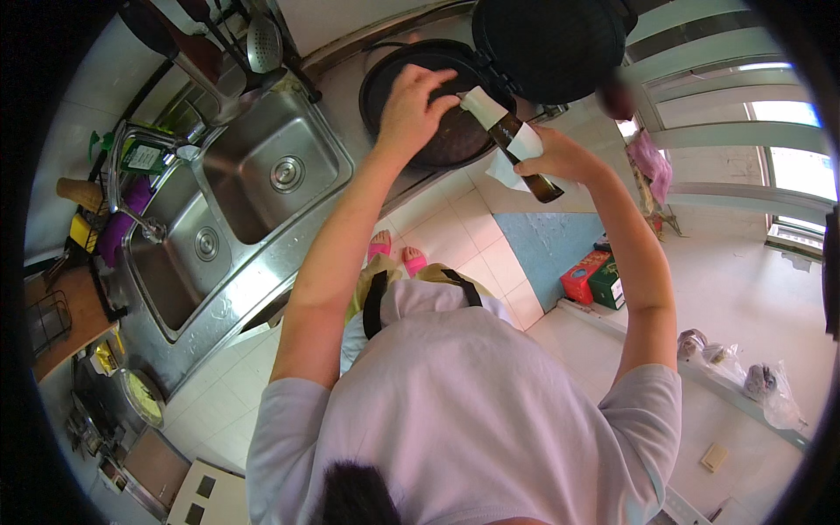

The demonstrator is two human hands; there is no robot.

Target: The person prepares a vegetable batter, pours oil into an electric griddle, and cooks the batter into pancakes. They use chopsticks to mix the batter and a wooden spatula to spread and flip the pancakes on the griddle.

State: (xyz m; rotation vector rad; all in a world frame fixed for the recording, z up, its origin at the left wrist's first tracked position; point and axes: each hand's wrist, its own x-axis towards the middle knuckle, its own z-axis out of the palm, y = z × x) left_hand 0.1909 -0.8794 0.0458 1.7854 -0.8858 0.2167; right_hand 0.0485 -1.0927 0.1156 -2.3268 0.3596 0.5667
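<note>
My right hand [558, 156] grips a dark brown glass bottle [504, 129] with a white sheet, paper or cloth, between my fingers and the glass. The bottle is tilted, its whitish top end pointing up and left over the dark round pan of an electric griddle [453, 141]. Near that top end is my left hand [417, 102], raised above the pan with fingers apart and holding nothing; whether a fingertip touches the bottle I cannot tell. The griddle's round black lid [551, 46] stands swung back behind the pan.
A double steel sink [266, 177] with a faucet [118, 164] lies to the left. Ladles and a slotted spoon [264, 46] hang above it. Red [583, 275] and green boxes [607, 285] are at the right, with plastic bags [722, 357] farther right.
</note>
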